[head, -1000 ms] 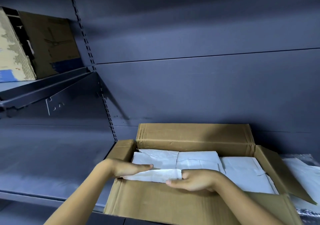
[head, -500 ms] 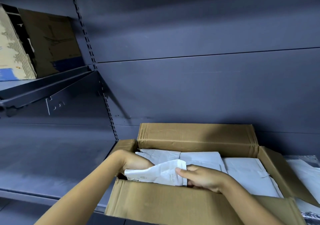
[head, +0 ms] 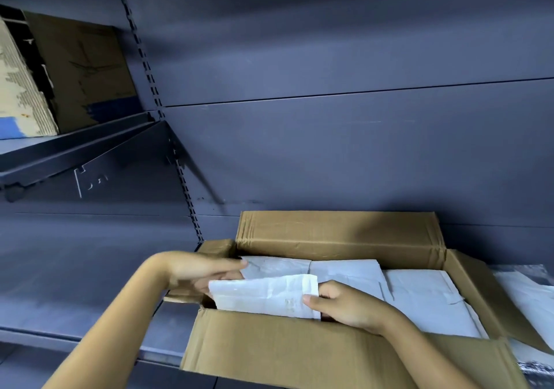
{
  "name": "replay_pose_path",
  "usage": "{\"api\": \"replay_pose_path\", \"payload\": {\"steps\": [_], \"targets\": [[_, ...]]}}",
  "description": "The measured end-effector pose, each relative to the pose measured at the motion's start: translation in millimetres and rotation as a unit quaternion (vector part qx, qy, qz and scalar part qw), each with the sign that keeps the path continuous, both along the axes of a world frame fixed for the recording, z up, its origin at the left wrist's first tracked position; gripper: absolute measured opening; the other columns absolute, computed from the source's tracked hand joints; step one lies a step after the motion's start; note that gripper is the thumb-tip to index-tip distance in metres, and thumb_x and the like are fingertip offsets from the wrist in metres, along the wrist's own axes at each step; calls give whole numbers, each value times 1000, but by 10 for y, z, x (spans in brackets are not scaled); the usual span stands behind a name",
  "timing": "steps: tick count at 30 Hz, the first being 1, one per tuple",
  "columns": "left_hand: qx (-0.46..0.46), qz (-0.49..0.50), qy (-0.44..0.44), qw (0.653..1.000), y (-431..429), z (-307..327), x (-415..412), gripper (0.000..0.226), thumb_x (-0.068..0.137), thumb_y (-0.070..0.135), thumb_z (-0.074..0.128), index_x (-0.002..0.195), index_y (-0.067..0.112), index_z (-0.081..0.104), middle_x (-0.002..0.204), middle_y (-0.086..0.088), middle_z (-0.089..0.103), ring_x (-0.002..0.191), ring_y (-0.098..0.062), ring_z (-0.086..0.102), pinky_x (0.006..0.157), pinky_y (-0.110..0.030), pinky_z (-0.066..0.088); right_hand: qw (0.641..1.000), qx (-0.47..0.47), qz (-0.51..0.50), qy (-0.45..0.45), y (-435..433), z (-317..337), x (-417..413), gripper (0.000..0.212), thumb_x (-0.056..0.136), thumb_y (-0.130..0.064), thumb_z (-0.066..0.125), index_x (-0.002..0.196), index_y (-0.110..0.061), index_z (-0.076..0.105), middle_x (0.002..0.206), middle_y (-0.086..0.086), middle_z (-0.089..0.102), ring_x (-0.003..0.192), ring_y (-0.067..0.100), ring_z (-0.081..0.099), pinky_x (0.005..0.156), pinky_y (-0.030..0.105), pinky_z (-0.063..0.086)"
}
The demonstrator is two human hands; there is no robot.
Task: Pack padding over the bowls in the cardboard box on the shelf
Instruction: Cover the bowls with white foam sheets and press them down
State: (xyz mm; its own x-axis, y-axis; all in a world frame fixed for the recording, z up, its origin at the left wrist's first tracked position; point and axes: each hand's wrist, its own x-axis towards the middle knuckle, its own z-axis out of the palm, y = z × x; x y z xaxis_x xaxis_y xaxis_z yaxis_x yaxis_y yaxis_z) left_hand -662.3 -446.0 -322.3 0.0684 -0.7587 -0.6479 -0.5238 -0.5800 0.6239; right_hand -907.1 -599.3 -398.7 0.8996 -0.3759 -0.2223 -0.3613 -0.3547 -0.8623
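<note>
Starting nearest: the padding sheet (head: 263, 295) is pinched at its right edge by the right hand (head: 350, 304), thumb in front, at the cardboard box's (head: 299, 349) 7 o'clock corner. The left hand (head: 204, 271) is blurred, so whether its fingers grip can't be told. The sheet looks light, floppy and easily creased, so it's probably best held at both ends. No bowls can be seen, presumably buried under the laid sheets (head: 419, 298) toward 1 o'clock.

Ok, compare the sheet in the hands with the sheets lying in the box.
The held sheet is raised and curled, pinched by the right hand; the flat sheets lie level. The held sheet sits at the near wall; the flat sheets spread behind. Both are white, creased.
</note>
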Motion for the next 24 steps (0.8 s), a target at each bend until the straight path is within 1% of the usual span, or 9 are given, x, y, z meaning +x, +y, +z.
{"api": "replay_pose_path", "payload": {"steps": [2,4,6,8,11,14,17,20,24], "targets": [[-71,-13,7,997,55,58,-41,35,91,47,54,111,23,69,98,-1,62,91,-6,59,83,-17,43,999,-13,14,-37,37,38,15,24,93,-31,52,71,-35,59,60,-20,55,57,-2,47,61,13,36],[-136,-22,-54,989,60,-11,-81,11,93,23,60,87,21,69,78,10,58,71,-4,53,71,-20,42,998,-19,3,-63,37,41,27,9,88,-26,58,89,-31,66,81,-13,67,73,3,59,68,16,45],[-150,-24,-169,974,7,-196,-97,28,92,16,59,66,21,51,65,10,40,59,-6,38,60,-22,33,996,-55,-16,-71,30,14,34,13,82,-28,61,90,-19,64,82,-3,67,73,7,58,69,24,46],[-175,-26,-259,950,-81,-333,-114,29,89,19,59,65,20,44,66,8,39,62,-9,36,60,-24,30,990,-132,-35,-45,27,-20,63,21,78,-32,59,83,-12,57,72,3,60,64,7,49,64,27,39],[-212,13,-318,924,-199,-468,-172,4,87,24,61,88,25,58,84,13,53,84,-9,52,70,-21,41,966,-248,-78,4,28,-52,108,21,80,-28,58,69,-18,42,63,-3,49,59,10,45,56,28,31],[-240,27,-379,893,-246,-595,-204,48,82,39,66,126,30,47,116,8,45,113,-17,43,96,-28,37,943,-314,-108,9,59,-40,117,19,80,-32,59,94,-25,49,80,-10,57,77,12,59,56,26,36],[-256,23,-425,868,-243,-739,-216,68,75,56,60,135,31,39,123,4,37,108,-17,32,95,-27,31,925,-354,-128,-53,41,-56,96,61,83,-35,61,137,-29,33,123,-14,41,110,10,48,77,20,39],[-270,38,-417,867,-207,-837,-247,80,66,68,42,138,36,40,130,7,37,105,-13,29,95,-25,29,921,-374,-48,-95,62,-54,113,49,89,-31,53,137,-31,43,134,-18,36,124,4,31,102,24,32],[-284,103,-456,837,-191,-874,-267,67,72,58,42,131,27,48,128,1,41,101,-17,28,88,-27,27,939,-342,12,-39,50,-114,195,34,94,-31,44,126,-30,56,145,-22,33,137,-2,12,103,21,15]]}}
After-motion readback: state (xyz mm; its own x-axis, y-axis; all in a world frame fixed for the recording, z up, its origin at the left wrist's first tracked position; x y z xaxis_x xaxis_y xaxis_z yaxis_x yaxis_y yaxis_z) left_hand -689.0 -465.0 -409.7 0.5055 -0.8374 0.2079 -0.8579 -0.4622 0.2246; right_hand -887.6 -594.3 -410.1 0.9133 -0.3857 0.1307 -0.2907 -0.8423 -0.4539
